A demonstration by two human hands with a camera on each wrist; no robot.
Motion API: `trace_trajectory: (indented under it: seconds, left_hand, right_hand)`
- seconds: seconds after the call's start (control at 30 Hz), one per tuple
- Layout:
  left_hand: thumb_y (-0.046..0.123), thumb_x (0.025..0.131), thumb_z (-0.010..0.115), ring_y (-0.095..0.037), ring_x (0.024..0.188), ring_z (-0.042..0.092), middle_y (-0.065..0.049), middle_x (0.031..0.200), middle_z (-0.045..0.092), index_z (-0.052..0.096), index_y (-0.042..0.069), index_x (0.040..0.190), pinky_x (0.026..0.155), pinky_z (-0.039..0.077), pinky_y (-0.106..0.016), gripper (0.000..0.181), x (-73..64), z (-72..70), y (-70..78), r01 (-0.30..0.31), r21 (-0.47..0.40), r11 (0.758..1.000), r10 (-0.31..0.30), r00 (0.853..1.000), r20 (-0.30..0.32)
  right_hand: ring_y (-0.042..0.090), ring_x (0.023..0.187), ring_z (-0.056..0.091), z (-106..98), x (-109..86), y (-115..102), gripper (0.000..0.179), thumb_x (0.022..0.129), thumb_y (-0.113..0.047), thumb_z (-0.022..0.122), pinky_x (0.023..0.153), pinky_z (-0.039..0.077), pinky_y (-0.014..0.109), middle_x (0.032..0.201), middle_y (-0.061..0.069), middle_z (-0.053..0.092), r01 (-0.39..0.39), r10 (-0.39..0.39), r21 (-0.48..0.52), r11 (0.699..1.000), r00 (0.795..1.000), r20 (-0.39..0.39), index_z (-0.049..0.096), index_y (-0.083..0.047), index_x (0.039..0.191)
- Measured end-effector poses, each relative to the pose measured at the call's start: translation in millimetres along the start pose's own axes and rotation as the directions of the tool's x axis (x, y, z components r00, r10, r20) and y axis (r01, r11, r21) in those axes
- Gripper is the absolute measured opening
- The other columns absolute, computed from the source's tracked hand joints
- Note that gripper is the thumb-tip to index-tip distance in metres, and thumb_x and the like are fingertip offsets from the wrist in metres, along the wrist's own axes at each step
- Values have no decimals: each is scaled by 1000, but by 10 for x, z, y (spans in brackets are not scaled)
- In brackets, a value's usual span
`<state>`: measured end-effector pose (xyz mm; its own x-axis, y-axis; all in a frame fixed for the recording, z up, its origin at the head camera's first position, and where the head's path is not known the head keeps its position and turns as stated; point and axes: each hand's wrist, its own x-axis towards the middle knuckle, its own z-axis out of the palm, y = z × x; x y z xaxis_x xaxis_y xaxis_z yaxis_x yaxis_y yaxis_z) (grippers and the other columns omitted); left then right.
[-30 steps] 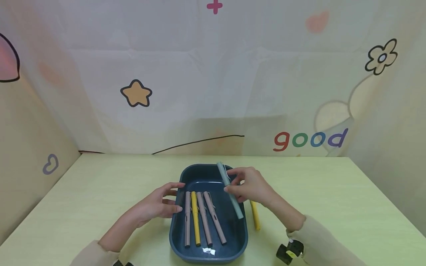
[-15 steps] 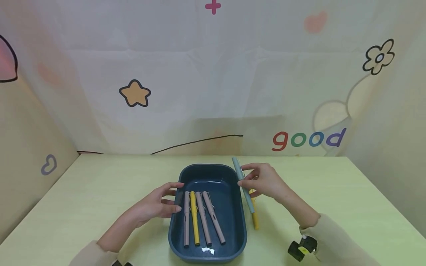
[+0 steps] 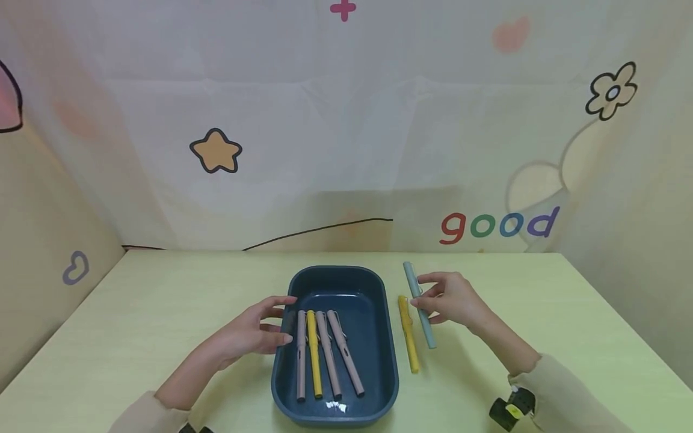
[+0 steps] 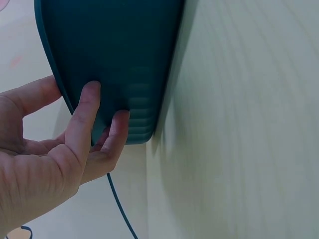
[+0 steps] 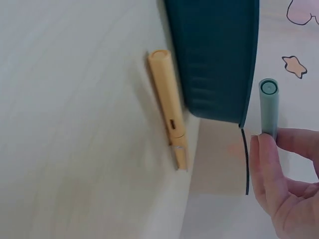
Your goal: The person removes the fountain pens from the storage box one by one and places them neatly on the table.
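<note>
- My right hand [image 3: 453,297] pinches a pale green pen [image 3: 409,280] above the table [image 3: 541,325], right of the tray [image 3: 373,373].
- My left hand [image 3: 250,329] touches the tray's left side; whether it grips, I can't tell.

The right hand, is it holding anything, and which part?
Yes, the right hand pinches the pale green pen around its middle.

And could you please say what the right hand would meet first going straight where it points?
Likely the tray, past the yellow pen on the table, unless the right hand clears the rim; height is unclear.
</note>
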<state>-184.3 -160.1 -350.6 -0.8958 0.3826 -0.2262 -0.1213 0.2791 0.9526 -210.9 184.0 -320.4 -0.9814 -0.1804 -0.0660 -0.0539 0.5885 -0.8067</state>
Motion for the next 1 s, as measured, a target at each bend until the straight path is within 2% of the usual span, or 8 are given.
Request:
trace_trajectory:
  seconds: [0.37,0.57,0.8,1.0]
  left_hand:
    - [3,81,66,-29,102,56,-25,131,37,30,7,138,79,52,-45,68,16,6,-12,6,5,1000,-7,1000,9]
    - [4,81,66,-29,102,56,-27,131,35,29,6,139,79,51,-46,68,6,-15,-13,-18,6,1000,18,1000,21]
    - [5,81,67,-29,102,56,-26,131,36,29,6,138,79,52,-45,69,11,-12,-8,-12,3,1000,12,1000,21]
    - [4,81,66,-28,101,56,-25,131,36,30,8,138,79,52,-45,68,13,-2,-4,1,8,1000,-1,1000,9]
  right_hand:
    - [16,61,62,27,-21,290,48,79,-7,69,56,55,32,75,8,60,-97,96,-11,995,995,-20,50,8,120]
    - [15,60,60,69,-2,408,48,78,-8,70,55,55,31,77,9,59,-149,149,-17,989,989,-24,51,7,120]
    - [14,58,58,89,5,468,49,78,-8,70,55,55,31,75,8,57,-148,148,-15,989,989,-2,50,8,120]
    - [13,56,57,108,2,460,48,76,-9,72,53,54,31,74,8,57,-152,152,-58,987,988,2,53,7,117]
